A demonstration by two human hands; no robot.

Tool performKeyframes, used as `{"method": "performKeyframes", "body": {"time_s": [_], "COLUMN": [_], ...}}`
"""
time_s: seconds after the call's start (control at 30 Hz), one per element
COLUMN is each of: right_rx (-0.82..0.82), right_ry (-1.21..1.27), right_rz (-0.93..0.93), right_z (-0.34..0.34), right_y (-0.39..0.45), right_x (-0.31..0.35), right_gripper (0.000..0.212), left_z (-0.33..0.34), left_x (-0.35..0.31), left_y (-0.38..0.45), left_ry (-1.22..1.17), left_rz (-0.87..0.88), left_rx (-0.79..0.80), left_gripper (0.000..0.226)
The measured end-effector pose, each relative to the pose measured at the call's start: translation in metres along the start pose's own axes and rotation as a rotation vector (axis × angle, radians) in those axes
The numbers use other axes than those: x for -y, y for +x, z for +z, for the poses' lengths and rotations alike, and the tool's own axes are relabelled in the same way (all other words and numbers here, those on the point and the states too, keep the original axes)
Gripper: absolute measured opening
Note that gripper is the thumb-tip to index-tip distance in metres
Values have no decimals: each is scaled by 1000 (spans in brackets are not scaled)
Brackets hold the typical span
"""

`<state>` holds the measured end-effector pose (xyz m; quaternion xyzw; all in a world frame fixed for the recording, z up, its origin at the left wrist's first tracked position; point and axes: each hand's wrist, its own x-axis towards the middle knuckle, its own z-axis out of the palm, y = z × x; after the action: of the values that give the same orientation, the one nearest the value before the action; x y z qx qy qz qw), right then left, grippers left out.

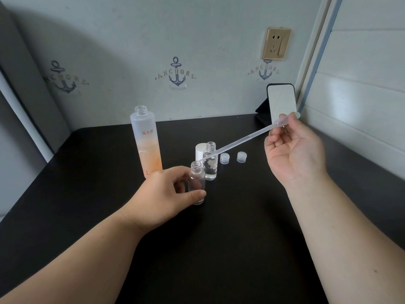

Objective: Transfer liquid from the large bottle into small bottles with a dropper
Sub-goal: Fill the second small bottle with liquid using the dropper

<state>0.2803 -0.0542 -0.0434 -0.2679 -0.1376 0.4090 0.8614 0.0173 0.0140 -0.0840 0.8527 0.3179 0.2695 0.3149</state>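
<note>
Left hand (166, 189) grips small bottle (196, 183) at frame centre: light, slick, likely glass, tippy; hold low. Right hand (293, 150) pinches soft dropper (241, 140) bulb, tip over neck.

Left hand (166, 189) grips a small empty bottle (196, 183); right hand (293, 148) pinches a dropper (238, 142) angled toward it.

Two bare forearms enter from the bottom of the frame, one lower left, one lower right. No sleeves visible on either. Left hand (168, 189) and right hand (293, 150) ungloved, short trimmed nails. Small dark mole on right forearm, lower right.
</note>
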Motion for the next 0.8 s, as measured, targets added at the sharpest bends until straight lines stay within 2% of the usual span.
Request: {"method": "performKeyframes", "body": {"time_s": [0.37, 0.8], "right_rx": [11, 122], "right_ry": [2, -102], "right_rz": [11, 5], "right_z": [-1, -2], "right_y": [2, 2], "right_x": [1, 3], "right_gripper": [14, 15], "left_z": [1, 0], "left_x": [2, 2], "left_y": [0, 0], "left_ry": [-119, -111], "left_rz": [30, 15], "left_rx": [-5, 6], "left_gripper": [31, 24]}}
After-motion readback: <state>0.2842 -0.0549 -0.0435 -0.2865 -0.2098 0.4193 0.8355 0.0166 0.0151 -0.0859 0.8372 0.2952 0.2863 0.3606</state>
